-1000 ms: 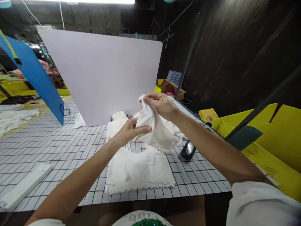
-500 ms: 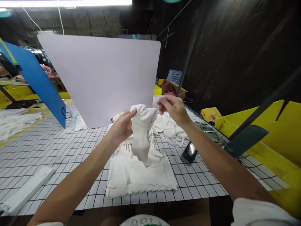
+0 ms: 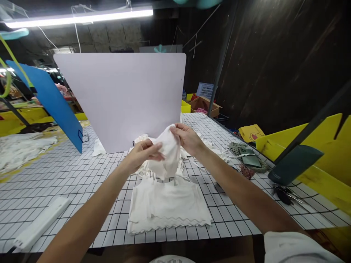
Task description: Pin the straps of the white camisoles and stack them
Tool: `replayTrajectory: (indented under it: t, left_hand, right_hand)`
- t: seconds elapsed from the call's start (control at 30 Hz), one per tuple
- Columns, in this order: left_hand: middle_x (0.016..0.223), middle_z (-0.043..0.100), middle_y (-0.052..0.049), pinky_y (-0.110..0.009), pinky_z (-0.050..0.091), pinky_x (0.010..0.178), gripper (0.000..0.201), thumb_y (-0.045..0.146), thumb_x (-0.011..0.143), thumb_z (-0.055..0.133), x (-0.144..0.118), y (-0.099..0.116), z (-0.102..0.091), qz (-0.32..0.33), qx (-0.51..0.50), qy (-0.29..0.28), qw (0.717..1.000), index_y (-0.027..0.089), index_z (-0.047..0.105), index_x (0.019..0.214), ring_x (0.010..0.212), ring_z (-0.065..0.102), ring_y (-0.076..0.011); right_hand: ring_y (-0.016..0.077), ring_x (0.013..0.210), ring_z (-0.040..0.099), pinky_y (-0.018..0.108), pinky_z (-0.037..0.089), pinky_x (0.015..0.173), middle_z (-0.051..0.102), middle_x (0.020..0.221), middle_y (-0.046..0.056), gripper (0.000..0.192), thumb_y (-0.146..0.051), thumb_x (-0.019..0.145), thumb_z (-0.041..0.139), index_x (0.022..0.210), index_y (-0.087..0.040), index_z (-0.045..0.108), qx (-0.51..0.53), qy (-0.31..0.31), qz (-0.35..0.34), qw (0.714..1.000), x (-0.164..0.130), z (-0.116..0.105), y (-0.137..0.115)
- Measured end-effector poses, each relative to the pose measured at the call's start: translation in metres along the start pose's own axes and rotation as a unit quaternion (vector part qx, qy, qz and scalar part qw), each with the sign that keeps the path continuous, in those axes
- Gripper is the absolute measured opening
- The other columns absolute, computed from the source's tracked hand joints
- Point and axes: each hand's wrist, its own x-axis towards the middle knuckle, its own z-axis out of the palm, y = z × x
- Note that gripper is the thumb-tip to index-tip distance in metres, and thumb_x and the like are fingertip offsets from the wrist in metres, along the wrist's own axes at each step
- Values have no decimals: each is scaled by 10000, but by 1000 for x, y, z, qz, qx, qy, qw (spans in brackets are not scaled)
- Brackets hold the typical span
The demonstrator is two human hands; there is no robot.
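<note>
A crumpled white garment hangs over the table, its exact kind unclear from the folds. My right hand is closed, pinching its upper right edge between thumb and fingers. At the garment's left side is my left hand, its fingers stretched out and slightly apart, lying against the cloth. Below both hands lies a neat stack of white strappy tops with wavy hems, straps pointing away from me. More white cloth is bunched behind, partly hidden by my hands.
A large pale board stands behind the work, with a blue board to its left. On the grid-patterned table lie a white bar-shaped device, a green pouch and scissors. Yellow panels edge the right side.
The garment is turned and spread wider. My right hand, held apart from it before, now pinches its edge; my left has loosened its grip. The view has tilted up slightly.
</note>
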Motion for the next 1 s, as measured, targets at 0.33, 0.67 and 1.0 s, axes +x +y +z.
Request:
replayTrajectory:
  t: [0.33, 0.67, 1.0]
  left_hand:
    - [829, 724, -84, -259, 514, 654, 554, 674, 773, 721, 35, 13, -22, 26, -57, -146, 987, 154, 749, 962, 727, 672, -179]
    - [672, 690, -25, -189, 455, 473, 272, 377, 697, 882, 23, 47, -26, 23, 73, -130, 989, 157, 735, 762, 557, 610, -114]
    - [658, 677, -36, -203, 452, 477, 282, 387, 670, 889, 5, 46, -59, -1, 116, -109, 987, 161, 723, 690, 558, 606, -128]
  right_hand:
    - [137, 705, 680, 213, 555, 618, 752, 858, 46, 363, -425, 747, 832, 985, -156, 778, -242, -305, 86, 917, 17, 11, -63]
    - [147, 614, 639, 245, 494, 513, 724, 766, 53, 386, -419, 633, 901, 874, -144, 778, -341, -183, 62, 920, 13, -11, -87]
    - [100, 596, 578, 220, 443, 502, 645, 708, -21, 327, -312, 606, 917, 786, -186, 675, -180, -108, 7, 978, 1, -39, -93]
